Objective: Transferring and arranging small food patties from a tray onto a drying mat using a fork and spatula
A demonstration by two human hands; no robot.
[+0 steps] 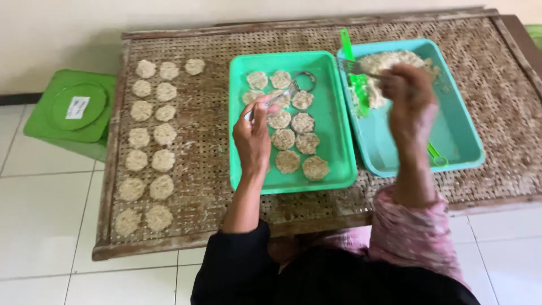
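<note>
While the left hand [252, 137] closes around the handle of a metal utensil [270, 101] over the green tray [332, 118], the right hand [410, 96] grips a fork [355, 68] whose tines rest in the pale grain mass [389, 76]; motion blur hides the exact finger positions of the right hand. Taking the green tray as reference: it carries about ten round, flattened patties [288, 138] in two loose columns, with a metal ring mould [305, 81] lying near its far edge just beside the utensil tip. The half of the tray nearer the teal tray [463, 141] is bare. Immediately beside the green tray, on the side of the right hand, the teal tray holds the remaining grain mass heaped at its far end, with a green spatula [354, 79] standing in it; the near part of that tray shows bare bottom. On the opposite side of the green tray, a woven bamboo rack [209, 141] bears two columns of finished patties [149, 141], plus one more at the far end. Judged from this layout, forming is well advanced, yet a fair heap of mass remains to be shaped. Beyond the rack, farthest from the green tray, a green lidded bin [73, 107] stands on the tiled floor.
</note>
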